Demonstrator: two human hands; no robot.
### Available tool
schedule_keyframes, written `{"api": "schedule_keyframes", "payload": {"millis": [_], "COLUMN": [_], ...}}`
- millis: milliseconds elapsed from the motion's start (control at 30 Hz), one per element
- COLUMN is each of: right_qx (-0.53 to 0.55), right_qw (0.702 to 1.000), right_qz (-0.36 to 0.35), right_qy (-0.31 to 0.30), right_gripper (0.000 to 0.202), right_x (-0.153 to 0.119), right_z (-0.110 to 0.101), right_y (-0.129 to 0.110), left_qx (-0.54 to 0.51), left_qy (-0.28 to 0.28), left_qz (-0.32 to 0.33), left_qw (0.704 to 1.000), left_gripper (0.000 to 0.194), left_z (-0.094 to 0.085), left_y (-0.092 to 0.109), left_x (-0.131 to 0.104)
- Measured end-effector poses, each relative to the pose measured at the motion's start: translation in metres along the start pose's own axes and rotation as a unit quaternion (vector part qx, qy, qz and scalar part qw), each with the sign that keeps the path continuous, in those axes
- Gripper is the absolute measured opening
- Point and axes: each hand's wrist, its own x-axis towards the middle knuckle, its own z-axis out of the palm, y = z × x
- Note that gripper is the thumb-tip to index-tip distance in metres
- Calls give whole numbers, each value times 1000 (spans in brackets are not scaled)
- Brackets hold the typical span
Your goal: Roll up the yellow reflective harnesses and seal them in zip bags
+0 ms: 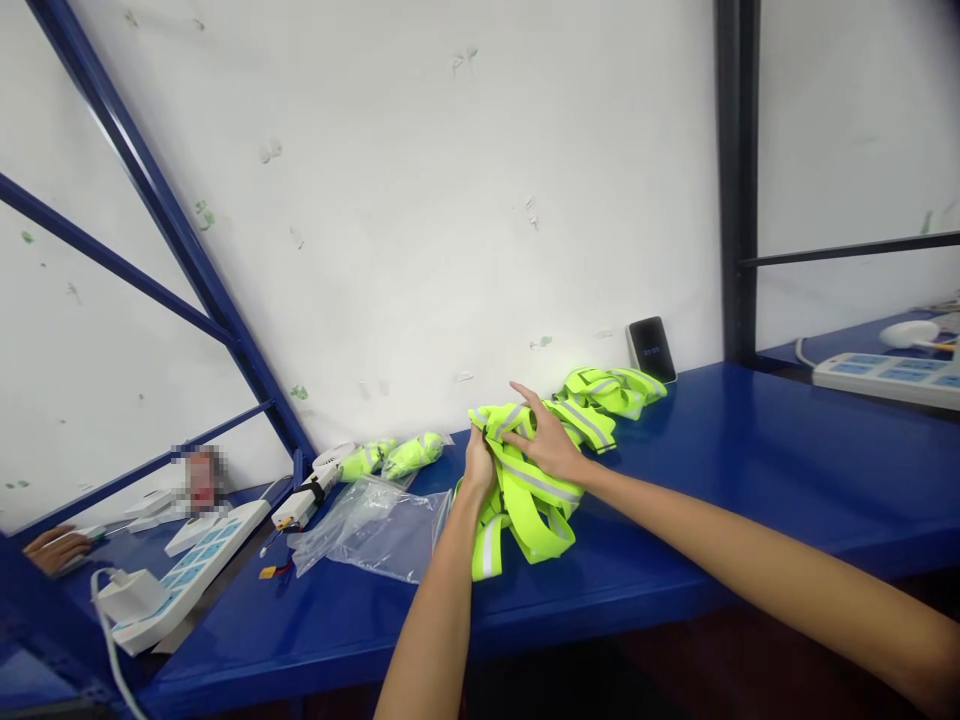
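In the head view, the left hand (480, 462) grips the left edge of a yellow-green reflective strap (538, 487), bunched over the front half of the worktop (645, 520); the right hand (553, 446) rests on it, fingers spread. Behind, a black screen (652, 348) shows pale clock-like digits, too blurred to read surely. Clear bags (394, 535) lie left.

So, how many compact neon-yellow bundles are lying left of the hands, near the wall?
2: the left bundle and the right bundle, side by side beyond the clear plastic. Others may be hidden behind them.
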Motion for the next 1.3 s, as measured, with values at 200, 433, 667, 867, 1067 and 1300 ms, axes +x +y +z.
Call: {"api": "schedule_keyframes", "payload": {"millis": [200, 433, 667, 867, 1067, 1300], "right_qx": [19, 186, 112, 14, 4, 66], "right_qw": [999, 971, 982, 992, 997, 987], "right_qz": [24, 148, 36, -110, 29, 121], "right_qy": [32, -37, -147, -59, 70, 88], "right_gripper": [68, 58, 88, 38, 34, 47], "right_x": [6, 9, 9, 12, 22, 23], "right_z": [-4, -7, -24, -22, -29, -29], "right_y": [0, -4, -8, -2, 13, 8], "left_qx": [-22, 191, 210, 169, 171, 358], "left_qy": [-20, 130, 96, 47, -120, -99], "left_qz": [59, 135, 159, 62, 60, 100], "left_qw": [998, 964, 960, 983, 976, 923], "left_gripper": [54, 68, 56, 56, 83, 94], "left_z": [12, -6, -9, -5, 12, 10], "left_y": [1, 4, 3, -4, 0, 5], "left_x": [-7, -2, 0, -3, -21, -22]}}
